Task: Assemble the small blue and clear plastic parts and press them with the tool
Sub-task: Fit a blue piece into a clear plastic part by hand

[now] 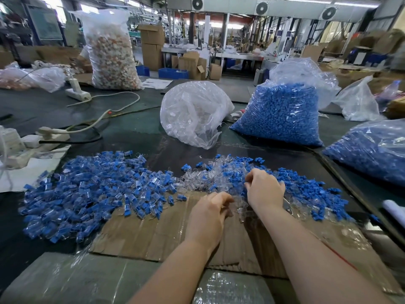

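My left hand (210,213) is curled over a flattened cardboard sheet (153,233) and holds clear plastic parts (237,206) at its fingertips. Just to its right, my right hand (264,188) reaches with curled fingers into a loose pile of clear shells and blue inserts (306,191); what it pinches is hidden. On the left lies a wide heap of joined blue-and-clear pieces (87,189). A metal piece (287,207) shows beside my right wrist.
Behind the piles stand a crumpled clear bag (192,113), a full bag of blue parts (282,113) and another blue bag (372,150) at the right. Power strips and cables (50,132) lie at the left. A tall sack of mixed parts (111,51) stands far back.
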The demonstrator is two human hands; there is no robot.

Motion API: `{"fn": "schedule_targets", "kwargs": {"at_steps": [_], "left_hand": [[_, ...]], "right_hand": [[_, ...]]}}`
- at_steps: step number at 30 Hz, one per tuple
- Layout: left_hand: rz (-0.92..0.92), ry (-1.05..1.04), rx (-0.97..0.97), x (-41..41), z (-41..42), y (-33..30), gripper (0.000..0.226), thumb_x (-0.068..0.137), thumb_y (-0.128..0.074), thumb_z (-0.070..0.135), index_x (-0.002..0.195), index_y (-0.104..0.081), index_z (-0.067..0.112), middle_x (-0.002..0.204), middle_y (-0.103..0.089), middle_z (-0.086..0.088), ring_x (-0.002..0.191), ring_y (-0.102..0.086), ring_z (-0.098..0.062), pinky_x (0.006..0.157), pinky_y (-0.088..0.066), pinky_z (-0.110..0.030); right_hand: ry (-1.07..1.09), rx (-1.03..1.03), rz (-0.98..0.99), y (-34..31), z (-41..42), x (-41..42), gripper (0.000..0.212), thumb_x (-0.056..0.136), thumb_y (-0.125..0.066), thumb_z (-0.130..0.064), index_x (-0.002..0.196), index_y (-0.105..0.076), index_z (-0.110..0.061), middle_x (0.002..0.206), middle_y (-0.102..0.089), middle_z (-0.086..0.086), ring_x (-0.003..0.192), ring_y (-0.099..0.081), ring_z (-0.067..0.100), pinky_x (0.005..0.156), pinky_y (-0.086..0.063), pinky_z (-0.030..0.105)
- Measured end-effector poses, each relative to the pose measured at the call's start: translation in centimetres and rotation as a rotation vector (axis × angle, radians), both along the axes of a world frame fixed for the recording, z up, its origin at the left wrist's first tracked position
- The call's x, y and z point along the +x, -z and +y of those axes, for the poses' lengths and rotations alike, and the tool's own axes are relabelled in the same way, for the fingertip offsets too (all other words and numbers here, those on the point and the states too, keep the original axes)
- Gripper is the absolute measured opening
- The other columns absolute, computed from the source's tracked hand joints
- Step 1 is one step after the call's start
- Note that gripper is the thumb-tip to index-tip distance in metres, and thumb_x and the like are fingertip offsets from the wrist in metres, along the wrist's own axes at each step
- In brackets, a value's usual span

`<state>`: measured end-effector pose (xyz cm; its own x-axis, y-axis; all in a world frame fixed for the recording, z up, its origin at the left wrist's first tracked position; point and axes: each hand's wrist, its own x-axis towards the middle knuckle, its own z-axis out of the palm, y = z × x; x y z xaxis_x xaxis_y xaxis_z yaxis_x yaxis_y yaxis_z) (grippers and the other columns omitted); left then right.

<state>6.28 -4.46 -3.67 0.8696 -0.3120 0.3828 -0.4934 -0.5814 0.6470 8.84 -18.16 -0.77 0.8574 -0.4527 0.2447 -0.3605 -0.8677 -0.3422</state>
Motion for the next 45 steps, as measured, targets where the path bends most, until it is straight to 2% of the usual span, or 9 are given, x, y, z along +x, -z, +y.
{"fn": "schedule_targets", "kwargs": {"at_steps": [5,11,15,21,24,29,34,38,45], "left_hand": [[0.002,-0.069,-0.035,-0.6,0.2,-0.3,0.026,0.089,-0.060,0.014,0.112,-0.063,0.027,0.098,-0.067,0.007,0.090,-0.058,-0.006,0.085,-0.046,-0.021],[-0.043,-0.038,-0.030,-0.7,0.3,-0.5,0.023,0.090,-0.058,0.010,0.107,-0.070,0.020,0.100,-0.069,0.006,0.083,-0.053,0.002,0.071,-0.029,0.007],[-0.031,-0.018,-0.036,-0.6,0.2,-0.2,0.022,0.091,-0.057,0.011,0.107,-0.069,0.018,0.103,-0.067,0.005,0.088,-0.054,-0.001,0.074,-0.032,0.005],[-0.019,-0.018,-0.071,-0.6,0.0,-0.3,0.017,0.087,-0.064,0.023,0.100,-0.072,0.015,0.094,-0.069,0.003,0.084,-0.059,-0.006,0.078,-0.044,-0.011],[-0.017,-0.019,-0.086,-0.6,0.0,-0.3,0.016,0.086,-0.066,0.025,0.097,-0.072,0.015,0.090,-0.069,0.004,0.078,-0.056,-0.003,0.072,-0.038,-0.003],[0.007,0.004,-0.099,-0.5,0.1,-0.5,0.013,0.084,-0.067,0.022,0.094,-0.073,0.015,0.090,-0.069,0.003,0.076,-0.053,-0.001,0.069,-0.033,0.001],[0.024,0.008,-0.133,-0.4,0.2,-0.5,0.011,0.084,-0.068,0.020,0.093,-0.072,0.014,0.081,-0.060,0.011,0.070,-0.051,0.004,0.067,-0.038,0.002],[0.033,0.005,-0.149,-0.3,0.3,-0.4,0.009,0.083,-0.069,0.016,0.091,-0.071,0.014,0.079,-0.058,0.013,0.069,-0.050,0.007,0.069,-0.037,0.002],[0.087,-0.024,-0.218,-0.2,0.5,-0.3,0.029,0.080,-0.069,0.005,0.108,-0.068,0.015,0.091,-0.061,0.008,0.078,-0.053,0.005,0.075,-0.036,0.004]], "right_hand": [[-0.020,0.016,-0.004,0.0,-0.2,-0.2,0.008,0.094,-0.052,-0.021,0.098,-0.059,-0.021,0.099,-0.064,0.000,0.100,-0.055,0.022,0.102,-0.029,0.043],[-0.056,-0.018,-0.034,0.2,-0.1,-0.5,0.019,0.095,-0.050,-0.016,0.109,-0.059,-0.025,0.108,-0.063,-0.001,0.105,-0.053,0.021,0.100,-0.030,0.043],[-0.059,-0.064,0.034,0.3,-0.1,-0.2,0.028,0.092,-0.054,-0.012,0.113,-0.061,-0.029,0.114,-0.058,0.000,0.111,-0.050,0.022,0.102,-0.029,0.047],[-0.073,-0.095,0.046,0.3,0.0,0.0,0.028,0.092,-0.055,-0.013,0.114,-0.058,-0.030,0.115,-0.054,0.001,0.111,-0.048,0.021,0.097,-0.033,0.045],[-0.114,-0.103,0.074,0.3,-0.1,0.2,0.034,0.094,-0.050,-0.014,0.121,-0.056,-0.033,0.120,-0.051,0.002,0.114,-0.046,0.023,0.093,-0.037,0.042],[-0.121,-0.108,0.063,0.2,-0.1,0.2,0.017,0.092,-0.055,-0.016,0.106,-0.057,-0.025,0.112,-0.051,0.002,0.106,-0.047,0.021,0.087,-0.038,0.037],[-0.161,-0.139,-0.115,0.0,0.4,-1.1,0.011,0.095,-0.051,-0.027,0.101,-0.056,-0.019,0.105,-0.058,-0.001,0.100,-0.050,0.018,0.084,-0.040,0.031],[-0.270,0.002,-0.283,0.2,1.7,-3.9,0.004,0.091,-0.058,-0.017,0.090,-0.056,-0.013,0.085,-0.061,0.000,0.080,-0.053,0.017,0.072,-0.044,0.030],[-0.317,0.206,-0.437,1.6,2.2,-7.1,0.015,0.082,-0.065,0.002,0.093,-0.071,-0.007,0.087,-0.066,0.001,0.079,-0.058,0.012,0.076,-0.045,0.021]]}}
